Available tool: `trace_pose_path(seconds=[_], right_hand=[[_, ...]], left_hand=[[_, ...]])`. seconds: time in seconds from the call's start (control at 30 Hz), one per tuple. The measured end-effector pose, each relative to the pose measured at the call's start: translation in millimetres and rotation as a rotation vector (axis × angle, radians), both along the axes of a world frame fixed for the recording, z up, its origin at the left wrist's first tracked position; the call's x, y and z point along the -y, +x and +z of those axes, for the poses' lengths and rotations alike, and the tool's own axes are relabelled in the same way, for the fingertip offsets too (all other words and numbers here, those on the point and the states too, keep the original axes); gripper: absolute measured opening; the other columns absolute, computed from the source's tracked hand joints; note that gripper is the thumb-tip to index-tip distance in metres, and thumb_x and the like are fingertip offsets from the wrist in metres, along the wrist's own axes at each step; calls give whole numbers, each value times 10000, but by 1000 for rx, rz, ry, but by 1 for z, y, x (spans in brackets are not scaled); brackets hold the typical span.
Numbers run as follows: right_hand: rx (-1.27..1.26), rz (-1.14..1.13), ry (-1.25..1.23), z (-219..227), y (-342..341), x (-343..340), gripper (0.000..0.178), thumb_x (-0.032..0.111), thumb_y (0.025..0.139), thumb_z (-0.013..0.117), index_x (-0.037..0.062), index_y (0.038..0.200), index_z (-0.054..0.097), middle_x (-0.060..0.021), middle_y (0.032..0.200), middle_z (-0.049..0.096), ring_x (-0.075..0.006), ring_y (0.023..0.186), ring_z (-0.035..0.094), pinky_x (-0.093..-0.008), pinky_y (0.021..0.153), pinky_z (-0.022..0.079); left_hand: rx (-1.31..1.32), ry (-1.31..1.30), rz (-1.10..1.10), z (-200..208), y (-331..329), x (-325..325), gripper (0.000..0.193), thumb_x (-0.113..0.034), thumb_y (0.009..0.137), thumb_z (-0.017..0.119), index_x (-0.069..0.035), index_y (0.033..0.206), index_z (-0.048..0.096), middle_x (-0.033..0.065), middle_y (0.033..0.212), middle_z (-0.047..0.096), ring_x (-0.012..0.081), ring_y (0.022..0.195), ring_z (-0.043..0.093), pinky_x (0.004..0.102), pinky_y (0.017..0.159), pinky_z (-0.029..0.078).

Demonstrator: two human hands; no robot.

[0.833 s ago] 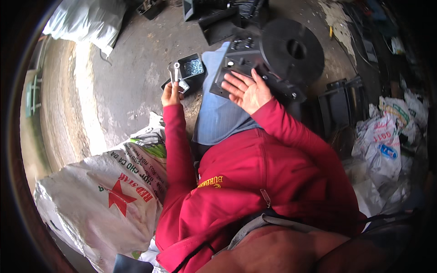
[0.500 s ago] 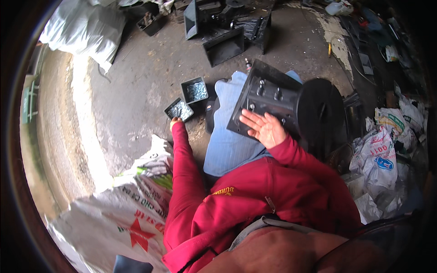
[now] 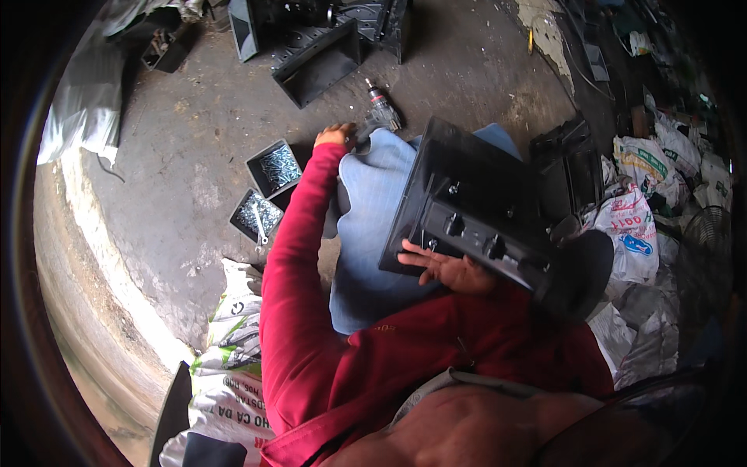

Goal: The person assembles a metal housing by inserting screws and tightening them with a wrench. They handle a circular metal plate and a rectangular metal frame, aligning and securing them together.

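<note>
My left hand (image 3: 334,135) reaches out to the far left of my knees. Its fingers curl at the grip end of a cordless drill (image 3: 380,107) that lies on the floor. Across my lap, over blue cloth (image 3: 369,233), rests a black plastic housing (image 3: 467,187) with bolts standing in it and a dark round end at the right. My right hand (image 3: 459,272), fingers stretched, lies against the housing's near side and grips nothing. Two square trays stand on the floor at the left: one with screws (image 3: 278,166), the other with small metal fasteners and a wrench (image 3: 261,222) on top.
More black plastic housings (image 3: 319,62) lie on the floor ahead. White printed sacks lie at the right (image 3: 630,226) and near left (image 3: 233,397). A dark box (image 3: 170,47) and silvery sheeting (image 3: 82,109) are at the far left.
My left hand has gone from the fastener tray forward and right to the drill. A wrench now shows in that tray. The housing has tilted toward me, and my right hand is lower along its side.
</note>
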State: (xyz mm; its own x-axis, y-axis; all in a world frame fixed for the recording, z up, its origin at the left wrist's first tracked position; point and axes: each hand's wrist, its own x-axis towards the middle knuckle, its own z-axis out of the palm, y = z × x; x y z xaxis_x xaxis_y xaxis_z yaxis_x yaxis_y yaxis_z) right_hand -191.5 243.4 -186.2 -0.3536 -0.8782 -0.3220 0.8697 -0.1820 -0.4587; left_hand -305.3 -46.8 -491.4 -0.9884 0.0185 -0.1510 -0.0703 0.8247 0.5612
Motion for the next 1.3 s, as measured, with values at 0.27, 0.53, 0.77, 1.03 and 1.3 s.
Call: trace_pose_path(seconds=[0.27, 0.53, 0.77, 1.03, 1.3], right_hand=[[62, -40, -57, -11, -17, 13, 773, 599, 945, 420, 66, 1495, 316, -198, 1601, 133, -373, 1459, 202, -383, 1066, 351], [26, -12, -8, -14, -12, 17, 774, 548, 962, 395, -26, 1473, 300, -197, 1582, 208, -334, 1442, 270, -397, 1093, 347], [-80, -62, 41, -25, 0, 31, 778, 503, 977, 373, -106, 1454, 287, -197, 1565, 274, -300, 1427, 330, -409, 1116, 344], [-143, -126, 67, 0, 11, 56, 656, 454, 1003, 333, -45, 1423, 400, -167, 1524, 375, -287, 1380, 416, -391, 1072, 395], [-63, -245, 72, 4, 15, 52, 570, 488, 1023, 317, 94, 1419, 427, -138, 1473, 458, -263, 1300, 506, -360, 983, 452]], left_hand=[[199, -419, -327, -63, -59, -58, 703, -276, 944, 486, -240, 1562, 153, 148, 1216, 631, 262, 1067, 616, 416, 907, 433], [400, -195, -117, -62, -60, -65, 886, -312, 847, 585, -273, 1566, 69, 188, 1086, 703, 309, 1027, 683, 479, 1025, 380], [-132, 304, 192, 112, -32, 39, 533, -376, 722, 779, -175, 1182, 600, 163, 865, 722, 341, 763, 705, 414, 684, 548], [-434, 435, 107, 439, 132, 95, 372, -190, 884, 664, 17, 1186, 598, 21, 668, 607, 112, 599, 571, 267, 589, 457], [-266, 726, 278, 489, 256, -18, 543, -60, 833, 643, -2, 1348, 480, 201, 1083, 646, 150, 590, 574, 287, 591, 488]])
